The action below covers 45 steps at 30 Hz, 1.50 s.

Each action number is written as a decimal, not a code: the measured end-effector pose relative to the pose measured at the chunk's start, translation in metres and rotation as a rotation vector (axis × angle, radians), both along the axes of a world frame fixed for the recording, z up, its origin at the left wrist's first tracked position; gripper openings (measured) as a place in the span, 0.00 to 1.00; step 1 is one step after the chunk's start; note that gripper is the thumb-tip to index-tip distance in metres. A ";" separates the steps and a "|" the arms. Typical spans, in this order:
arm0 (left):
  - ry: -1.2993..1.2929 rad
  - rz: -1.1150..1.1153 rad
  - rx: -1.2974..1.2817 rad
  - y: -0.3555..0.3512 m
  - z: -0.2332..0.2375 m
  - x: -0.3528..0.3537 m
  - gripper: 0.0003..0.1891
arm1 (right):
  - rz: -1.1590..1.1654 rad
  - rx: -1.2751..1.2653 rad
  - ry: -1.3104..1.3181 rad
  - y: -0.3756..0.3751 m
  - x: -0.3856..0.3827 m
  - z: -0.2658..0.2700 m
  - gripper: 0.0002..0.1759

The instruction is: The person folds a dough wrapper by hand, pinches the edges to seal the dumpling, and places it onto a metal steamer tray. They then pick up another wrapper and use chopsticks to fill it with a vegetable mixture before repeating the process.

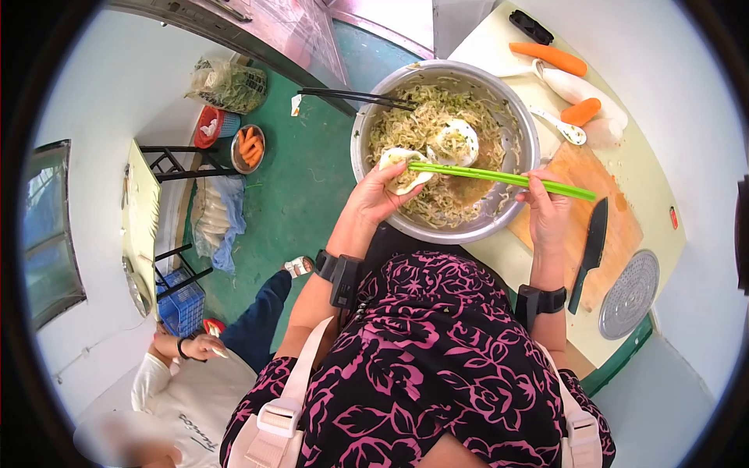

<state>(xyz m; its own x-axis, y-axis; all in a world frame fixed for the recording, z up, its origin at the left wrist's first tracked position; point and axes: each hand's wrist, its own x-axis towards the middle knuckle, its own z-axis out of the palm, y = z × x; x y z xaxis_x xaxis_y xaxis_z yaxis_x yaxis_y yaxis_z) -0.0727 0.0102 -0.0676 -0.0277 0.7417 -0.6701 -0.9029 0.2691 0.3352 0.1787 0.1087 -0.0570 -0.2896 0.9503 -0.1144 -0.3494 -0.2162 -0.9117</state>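
Note:
My left hand [373, 199] cups a round white dough wrapper [403, 169] with some filling on it, held over the near rim of a big metal bowl [524, 125]. My right hand [548, 212] grips green chopsticks [499, 179], whose tips reach across to the wrapper. The bowl is full of shredded greenish filling [425, 109], and a folded white dumpling [455, 143] lies in the middle of it. Black chopsticks [355, 97] rest across the bowl's far left rim.
On the pale table lie a wooden cutting board [624, 226], a black knife [593, 242], a round metal steamer plate [630, 293], carrots [549, 56], a white radish [581, 92] and a spoon [563, 126]. Another person [195, 390] sits low at the left. A bowl of carrots [249, 148] stands on the green floor.

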 end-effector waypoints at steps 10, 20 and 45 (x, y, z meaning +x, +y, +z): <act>0.007 0.018 0.007 -0.004 -0.005 -0.005 0.16 | -0.081 0.035 0.027 0.004 0.013 0.007 0.05; 0.029 -0.044 0.019 0.000 0.004 -0.002 0.17 | -0.044 0.053 0.032 -0.005 0.002 0.006 0.05; -0.036 0.005 -0.119 0.005 -0.005 0.010 0.14 | 0.247 0.364 -0.170 -0.008 -0.006 0.033 0.07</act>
